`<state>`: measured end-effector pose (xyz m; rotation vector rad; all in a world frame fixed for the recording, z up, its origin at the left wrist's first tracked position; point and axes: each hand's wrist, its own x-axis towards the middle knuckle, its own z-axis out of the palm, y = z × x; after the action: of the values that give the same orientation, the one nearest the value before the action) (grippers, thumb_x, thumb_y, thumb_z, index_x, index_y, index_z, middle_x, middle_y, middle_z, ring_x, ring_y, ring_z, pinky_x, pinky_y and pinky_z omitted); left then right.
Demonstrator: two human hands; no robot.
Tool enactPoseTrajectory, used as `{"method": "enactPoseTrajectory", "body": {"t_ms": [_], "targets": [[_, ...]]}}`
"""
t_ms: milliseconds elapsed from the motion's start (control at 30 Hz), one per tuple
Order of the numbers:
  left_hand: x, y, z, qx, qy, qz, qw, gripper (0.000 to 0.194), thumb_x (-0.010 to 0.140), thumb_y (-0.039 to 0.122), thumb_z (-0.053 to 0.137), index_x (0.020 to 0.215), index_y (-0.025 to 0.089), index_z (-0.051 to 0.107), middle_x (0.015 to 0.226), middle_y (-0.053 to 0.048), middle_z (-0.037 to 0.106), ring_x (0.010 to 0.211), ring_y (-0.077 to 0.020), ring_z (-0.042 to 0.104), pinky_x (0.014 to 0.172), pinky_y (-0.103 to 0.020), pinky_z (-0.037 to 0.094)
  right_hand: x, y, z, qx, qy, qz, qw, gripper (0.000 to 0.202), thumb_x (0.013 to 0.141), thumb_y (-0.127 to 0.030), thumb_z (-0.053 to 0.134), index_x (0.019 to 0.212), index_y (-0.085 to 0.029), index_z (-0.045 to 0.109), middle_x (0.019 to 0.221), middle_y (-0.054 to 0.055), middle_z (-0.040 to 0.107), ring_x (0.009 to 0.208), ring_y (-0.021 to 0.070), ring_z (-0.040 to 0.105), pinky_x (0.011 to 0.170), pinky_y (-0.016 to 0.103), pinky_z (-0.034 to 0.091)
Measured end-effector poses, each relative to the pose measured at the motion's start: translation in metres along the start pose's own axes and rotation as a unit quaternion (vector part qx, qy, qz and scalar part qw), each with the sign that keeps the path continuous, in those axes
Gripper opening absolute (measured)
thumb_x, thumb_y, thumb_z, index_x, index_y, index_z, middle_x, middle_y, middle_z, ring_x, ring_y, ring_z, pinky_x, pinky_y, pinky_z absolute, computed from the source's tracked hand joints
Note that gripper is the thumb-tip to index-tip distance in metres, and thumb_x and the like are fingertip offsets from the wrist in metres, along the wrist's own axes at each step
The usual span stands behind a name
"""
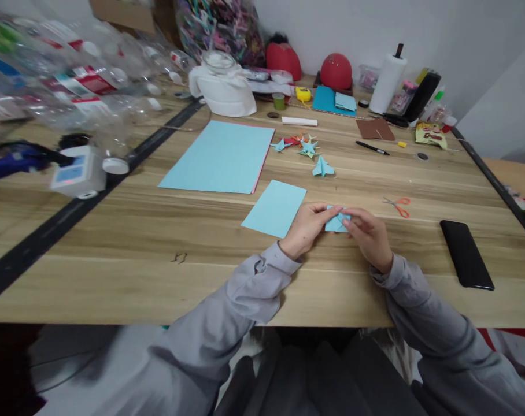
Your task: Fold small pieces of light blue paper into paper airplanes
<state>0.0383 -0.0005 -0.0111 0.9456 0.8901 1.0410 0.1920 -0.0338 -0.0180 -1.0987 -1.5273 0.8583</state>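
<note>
Between my hands is a small folded piece of light blue paper (334,224), with crease lines showing on its face. My left hand (306,226) pinches its left side, thumb on top and fingers partly hidden underneath. At the right side, my right hand (368,232) grips the paper between thumb and fingers. A flat light blue sheet (274,207) lies partly beneath my left hand. Just beyond the hands stands a folded blue paper plane (323,167). Behind it are several small folded paper pieces (308,147) in blue, red, orange and green.
A stack of large blue paper (221,156) lies to the left. Orange-handled scissors (400,205) and a black phone (466,254) are on the right. Plastic bottles (89,81) and a white device (78,172) crowd the left. A black pen (372,148) and paper roll (388,84) are farther back.
</note>
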Motion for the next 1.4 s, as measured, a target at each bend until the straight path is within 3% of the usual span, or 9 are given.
{"method": "enactPoseTrajectory", "body": {"t_ms": [100,200,300,467,633,900,1400], "targets": [[-0.0002,0.0027,-0.0009,0.008,-0.005,0.002,1.0,0.039,0.059,0.048,0.084,0.066,0.013,0.071,0.062,-0.001,0.065,0.054,-0.0109,0.056,0.046,-0.023,0.044,0.0022,-0.0035,-0.0012,0.097,0.016,0.126,0.987,0.043,0.08,-0.057,0.068,0.108,-0.024,0.06,0.08,0.001,0.068,0.061,0.0139,0.063,0.052,0.026,0.052],[-0.0007,0.0055,-0.002,0.031,-0.024,-0.003,0.999,0.035,0.059,0.043,0.085,0.067,0.012,0.071,0.06,-0.001,0.066,0.051,-0.0103,0.055,0.048,-0.023,0.043,0.0054,-0.0064,-0.0022,0.132,-0.013,0.226,0.965,0.051,0.071,-0.064,0.073,0.097,-0.022,0.059,0.069,-0.001,0.067,0.056,0.014,0.064,0.047,0.024,0.051],[-0.0004,0.0069,-0.0037,0.039,-0.037,-0.021,0.998,0.035,0.056,0.038,0.087,0.075,0.012,0.074,0.062,-0.002,0.067,0.052,-0.0107,0.056,0.048,-0.023,0.042,0.0078,-0.0081,-0.0021,0.141,-0.059,0.273,0.95,0.054,0.062,-0.067,0.077,0.08,-0.019,0.06,0.066,0.001,0.069,0.055,0.0135,0.066,0.047,0.022,0.051],[0.0026,0.006,-0.0062,0.018,-0.023,-0.023,0.999,0.042,0.046,0.031,0.091,0.08,0.011,0.076,0.065,-0.003,0.07,0.054,-0.0116,0.058,0.05,-0.024,0.043,0.0087,-0.0087,-0.0013,0.142,-0.068,0.275,0.949,0.051,0.054,-0.061,0.084,0.074,-0.017,0.068,0.063,-0.001,0.069,0.055,0.0112,0.063,0.049,0.021,0.053],[0.0036,0.0036,-0.0058,-0.014,-0.021,-0.004,1.0,0.044,0.041,0.026,0.093,0.079,0.012,0.075,0.069,-0.003,0.072,0.06,-0.0124,0.061,0.06,-0.027,0.048,0.0087,-0.0075,-0.0018,0.148,-0.061,0.262,0.952,0.044,0.051,-0.05,0.089,0.072,-0.017,0.07,0.062,-0.001,0.068,0.054,0.0097,0.06,0.05,0.022,0.053],[0.0012,-0.0008,-0.0062,0.03,-0.05,-0.012,0.998,0.03,0.061,0.04,0.085,0.072,0.013,0.076,0.068,-0.004,0.071,0.059,-0.0118,0.059,0.06,-0.026,0.044,0.009,-0.0035,-0.0016,0.15,-0.051,0.245,0.957,0.04,0.051,-0.047,0.09,0.067,-0.016,0.069,0.059,-0.002,0.067,0.049,0.0094,0.057,0.049,0.024,0.052],[0.0036,-0.001,-0.0068,0.051,-0.018,-0.007,0.998,0.027,0.056,0.038,0.086,0.061,0.015,0.073,0.061,-0.002,0.068,0.056,-0.0113,0.054,0.056,-0.026,0.04,0.0076,-0.0098,-0.0009,0.165,-0.052,0.282,0.944,0.038,0.051,-0.048,0.089,0.067,-0.018,0.073,0.064,0.0,0.07,0.056,0.0111,0.06,0.052,0.025,0.055]]}}
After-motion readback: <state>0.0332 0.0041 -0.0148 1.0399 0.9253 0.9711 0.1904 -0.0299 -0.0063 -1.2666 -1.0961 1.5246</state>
